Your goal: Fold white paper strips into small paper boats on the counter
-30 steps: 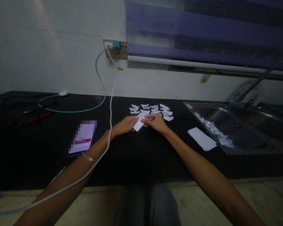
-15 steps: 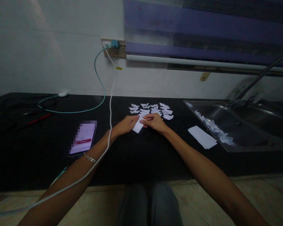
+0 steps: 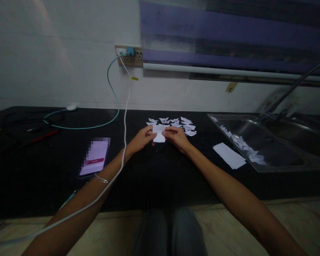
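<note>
A small, roughly square piece of white paper (image 3: 159, 134) is held up between my two hands above the black counter. My left hand (image 3: 144, 138) pinches its left edge, thumb in front and fingers behind. On the right edge, my right hand (image 3: 176, 137) grips it the same way. Just beyond the hands sit several folded paper boats (image 3: 187, 123) in rows, some of them partly hidden by the paper and fingers.
A stack of white paper sheets (image 3: 229, 155) lies to the right. More folded papers line the rim of the metal sink (image 3: 272, 142). At left are a phone (image 3: 95, 156) and cables; a white cable (image 3: 124, 124) hangs across my left arm.
The paper has turned from a tilted position to upright and faces me more squarely. My hands have shifted slightly apart to hold its opposite edges.
</note>
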Motion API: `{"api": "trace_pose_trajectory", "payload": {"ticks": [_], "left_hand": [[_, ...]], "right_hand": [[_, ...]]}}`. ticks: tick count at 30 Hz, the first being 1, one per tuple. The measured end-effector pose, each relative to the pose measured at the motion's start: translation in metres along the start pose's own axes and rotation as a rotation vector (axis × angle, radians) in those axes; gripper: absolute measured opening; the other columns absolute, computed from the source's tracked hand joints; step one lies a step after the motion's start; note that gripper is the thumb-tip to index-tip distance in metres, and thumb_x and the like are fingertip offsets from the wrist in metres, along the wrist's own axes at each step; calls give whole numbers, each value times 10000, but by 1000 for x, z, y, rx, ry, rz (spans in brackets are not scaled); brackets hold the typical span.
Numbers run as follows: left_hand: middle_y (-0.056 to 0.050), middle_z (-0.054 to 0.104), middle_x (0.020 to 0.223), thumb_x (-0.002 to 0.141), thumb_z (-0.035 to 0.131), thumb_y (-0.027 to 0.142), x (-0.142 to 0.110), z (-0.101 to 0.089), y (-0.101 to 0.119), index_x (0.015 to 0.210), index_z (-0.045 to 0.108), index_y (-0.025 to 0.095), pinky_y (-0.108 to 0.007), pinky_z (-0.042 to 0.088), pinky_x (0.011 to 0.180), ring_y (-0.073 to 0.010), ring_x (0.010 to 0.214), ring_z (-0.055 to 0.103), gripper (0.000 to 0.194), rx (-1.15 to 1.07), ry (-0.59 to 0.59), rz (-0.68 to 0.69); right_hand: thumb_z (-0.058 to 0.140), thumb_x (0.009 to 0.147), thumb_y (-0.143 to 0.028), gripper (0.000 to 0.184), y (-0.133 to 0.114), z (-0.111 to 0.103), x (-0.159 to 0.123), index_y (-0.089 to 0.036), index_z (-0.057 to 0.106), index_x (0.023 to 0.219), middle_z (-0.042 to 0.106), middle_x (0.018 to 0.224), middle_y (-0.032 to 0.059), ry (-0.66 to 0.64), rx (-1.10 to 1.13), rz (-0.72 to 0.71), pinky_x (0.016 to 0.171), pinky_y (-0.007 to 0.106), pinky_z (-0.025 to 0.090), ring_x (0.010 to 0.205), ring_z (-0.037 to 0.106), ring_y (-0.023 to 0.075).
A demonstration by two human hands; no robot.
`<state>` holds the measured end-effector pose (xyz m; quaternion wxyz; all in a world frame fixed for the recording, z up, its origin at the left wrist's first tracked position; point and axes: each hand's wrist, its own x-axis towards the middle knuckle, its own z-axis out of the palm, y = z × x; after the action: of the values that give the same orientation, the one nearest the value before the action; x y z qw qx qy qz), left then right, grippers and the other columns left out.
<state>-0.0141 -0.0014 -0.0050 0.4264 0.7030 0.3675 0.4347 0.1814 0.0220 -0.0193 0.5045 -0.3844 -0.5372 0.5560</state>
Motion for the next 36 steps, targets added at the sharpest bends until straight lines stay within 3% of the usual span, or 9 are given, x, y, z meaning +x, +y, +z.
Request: {"api": "trace_pose_trajectory", "payload": {"ticks": [3,6,12,18,23,32,36], "left_hand": [[3,654,728,744,722,283,2,-4,1,1036,601,158,-181,432,489,-105,567,594,340,-120,123,-4],[-3,652,675,726,734,264,4,-6,-1,933,661,144,-162,318,384,-76,461,542,250,-166,183,-19],[-6,613,572,692,744,238,5,-6,-3,753,660,122,-168,272,331,-78,410,526,156,-306,175,3],[-29,667,736,831,630,377,0,-5,8,1062,588,163,-156,334,358,-126,541,656,318,-448,7,-66],[-49,695,725,819,661,369,1,-4,8,1093,556,145,-146,307,349,-119,510,644,369,-347,-53,-68],[-32,693,731,777,716,314,-2,-2,11,1018,636,137,-151,317,364,-110,516,637,309,-173,126,-30],[-29,675,639,786,716,328,-2,-1,12,978,678,122,-171,337,389,-108,472,605,284,-141,177,8]], "right_hand": [[855,582,-328,333,3,-1,2,-166,722,841,716,770,40,26,34,9,665,333,544,644,634,144],[841,603,-303,324,2,0,1,-185,749,891,736,830,46,-1,68,-34,694,340,552,681,650,148],[793,678,-314,223,-1,1,-2,-238,778,887,756,956,55,-45,-27,-190,782,374,555,840,681,194],[752,733,-301,126,-8,-2,-3,-261,786,848,765,924,42,-17,-165,-335,853,397,525,884,688,209],[720,747,-280,124,-10,-3,-3,-255,785,850,766,924,31,37,-215,-388,871,389,518,901,688,210],[717,742,-265,143,-9,-3,-3,-255,787,866,766,929,36,42,-213,-360,851,383,525,899,691,214],[724,730,-282,151,-7,-3,-3,-242,787,861,765,931,40,34,-196,-347,857,381,524,907,689,217]]}}
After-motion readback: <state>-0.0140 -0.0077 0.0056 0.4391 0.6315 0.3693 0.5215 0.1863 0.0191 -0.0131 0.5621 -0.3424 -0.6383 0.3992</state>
